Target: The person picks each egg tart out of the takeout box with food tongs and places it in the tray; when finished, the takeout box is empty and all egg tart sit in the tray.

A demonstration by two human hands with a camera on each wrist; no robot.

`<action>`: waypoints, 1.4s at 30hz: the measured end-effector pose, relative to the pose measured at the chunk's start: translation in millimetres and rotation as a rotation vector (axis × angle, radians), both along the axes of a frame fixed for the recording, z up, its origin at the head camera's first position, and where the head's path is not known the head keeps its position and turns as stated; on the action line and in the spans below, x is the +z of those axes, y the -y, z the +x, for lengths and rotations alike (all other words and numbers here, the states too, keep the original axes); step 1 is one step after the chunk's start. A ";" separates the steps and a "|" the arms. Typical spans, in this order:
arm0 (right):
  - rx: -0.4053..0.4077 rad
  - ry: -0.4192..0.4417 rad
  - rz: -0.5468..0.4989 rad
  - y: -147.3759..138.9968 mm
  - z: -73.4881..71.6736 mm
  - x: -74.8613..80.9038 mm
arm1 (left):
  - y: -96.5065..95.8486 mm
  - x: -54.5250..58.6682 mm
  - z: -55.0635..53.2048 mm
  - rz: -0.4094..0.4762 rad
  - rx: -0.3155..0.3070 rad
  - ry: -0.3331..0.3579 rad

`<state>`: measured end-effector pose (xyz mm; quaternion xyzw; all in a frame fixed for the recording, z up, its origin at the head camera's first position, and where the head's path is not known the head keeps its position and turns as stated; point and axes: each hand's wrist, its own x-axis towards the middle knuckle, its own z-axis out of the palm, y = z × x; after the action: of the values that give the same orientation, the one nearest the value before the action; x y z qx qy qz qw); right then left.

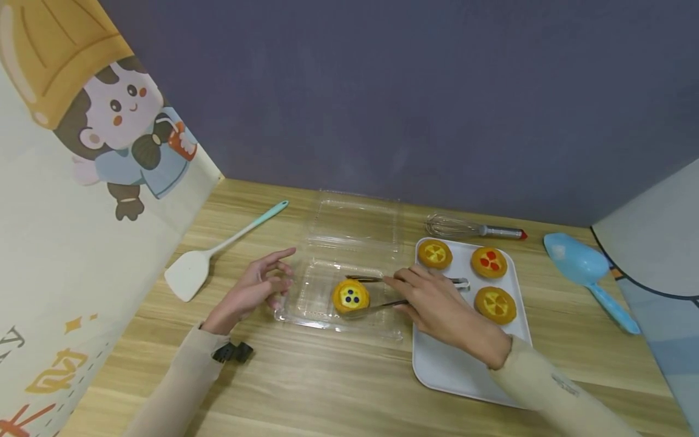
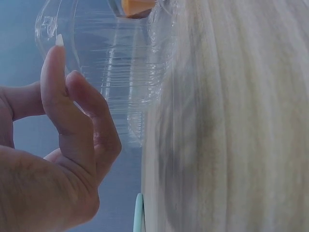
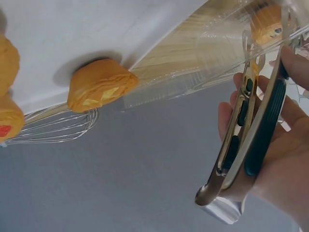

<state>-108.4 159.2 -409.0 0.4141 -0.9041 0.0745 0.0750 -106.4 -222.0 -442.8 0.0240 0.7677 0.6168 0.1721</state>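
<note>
My right hand [image 1: 445, 312] grips metal tongs [image 3: 265, 130] with dark green handle pads. The tongs' arms reach left, on both sides of a round yellow tart [image 1: 351, 296] with three dark blue dots on top. This tart is inside the base of a clear plastic clamshell box [image 1: 338, 328], whose lid [image 1: 355, 221] lies folded back toward the wall. At the box's left rim is my left hand [image 1: 253, 291], its fingers loosely bent and holding nothing. In the left wrist view a fingertip [image 2: 54, 60] overlaps the box's corner.
Right of the box, a white tray [image 1: 445, 367] bears three tarts, one with red pieces [image 1: 489, 262]. A whisk [image 1: 499, 232] lies behind it, a blue scoop [image 1: 579, 258] to its right. A white spatula [image 1: 188, 273] lies at left. Walls close the back and sides.
</note>
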 end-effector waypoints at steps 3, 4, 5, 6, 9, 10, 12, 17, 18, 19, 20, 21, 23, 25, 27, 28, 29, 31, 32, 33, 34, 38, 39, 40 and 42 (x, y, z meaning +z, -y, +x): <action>-0.001 -0.009 0.017 3.5 -1.3 0.8 | 0.2 -0.3 0.0 0.001 0.003 -0.002; -0.001 -0.012 0.025 4.7 -1.9 0.8 | 0.3 -0.2 0.1 0.002 0.003 -0.003; 0.000 -0.014 0.031 5.8 -2.4 0.8 | 0.4 -0.3 0.1 0.003 0.000 -0.004; 0.000 -0.015 0.038 6.9 -2.8 0.8 | 0.4 -0.3 0.2 0.003 0.000 -0.005; -0.001 -0.026 0.051 9.1 -4.3 -0.1 | 0.6 -0.5 0.1 0.006 -0.004 -0.008; -0.003 -0.030 0.052 9.5 -4.8 -0.6 | 0.6 -0.6 0.1 0.005 -0.004 -0.009; -0.005 -0.037 0.050 10.3 -5.6 -1.6 | 0.6 -0.5 0.0 0.004 -0.005 -0.010; -0.011 -0.041 0.043 10.0 -6.0 -4.5 | 0.3 -0.6 0.2 0.002 -0.002 -0.005; -0.012 -0.041 0.041 9.8 -6.0 -5.0 | 0.3 -0.6 0.2 0.002 -0.001 -0.005; -0.012 -0.040 0.039 9.7 -5.9 -5.4 | 0.3 -0.7 0.3 0.004 -0.002 -0.006; -0.012 -0.041 0.037 9.6 -5.9 -5.8 | 0.2 -0.7 0.2 0.006 -0.004 -0.007; -0.012 -0.040 0.035 9.5 -5.9 -6.3 | 0.2 -0.8 0.2 0.007 -0.004 -0.007; -0.009 -0.041 0.030 9.7 -6.0 -7.0 | 0.3 -0.7 0.2 0.006 -0.003 -0.005; -0.007 -0.043 0.026 9.9 -6.2 -7.6 | 0.3 -0.5 0.0 0.005 0.000 -0.004; -0.007 -0.044 0.024 10.0 -6.4 -8.5 | 0.0 -0.4 -0.4 0.001 0.000 -0.004; -0.008 -0.046 0.023 10.4 -6.3 -8.6 | 0.1 -0.3 -0.2 -0.002 0.000 -0.006; -0.010 -0.047 0.023 10.6 -6.2 -8.9 | 0.2 -0.1 0.0 -0.004 0.000 -0.007; -0.013 -0.047 0.019 11.2 -5.9 -9.6 | 0.3 0.1 0.3 -0.003 -0.004 -0.008; -0.014 -0.046 0.017 11.5 -5.8 -10.0 | 0.4 0.3 0.5 -0.004 -0.003 -0.007; -0.015 -0.046 0.014 11.9 -5.6 -10.4 | 0.6 0.5 0.9 -0.005 -0.002 -0.007; -0.017 -0.046 0.010 11.4 -5.2 -10.4 | 0.1 0.9 0.3 -0.005 -0.003 -0.006; -0.018 -0.053 -0.013 9.8 -4.3 -12.9 | -0.9 1.8 -1.2 -0.006 0.000 -0.001; -0.018 -0.059 -0.020 9.3 -4.0 -13.9 | -1.0 1.7 -1.2 -0.005 -0.002 -0.002; -0.017 -0.066 -0.026 8.9 -3.7 -15.1 | -1.1 1.7 -1.3 -0.005 -0.003 -0.002; -0.018 -0.080 -0.040 8.2 -3.0 -16.7 | -1.5 1.6 -1.2 -0.003 -0.004 -0.002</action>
<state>-111.3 151.0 -425.7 0.4070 -0.9024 0.0752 0.1202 -107.6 -220.5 -441.2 0.0260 0.7686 0.6155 0.1724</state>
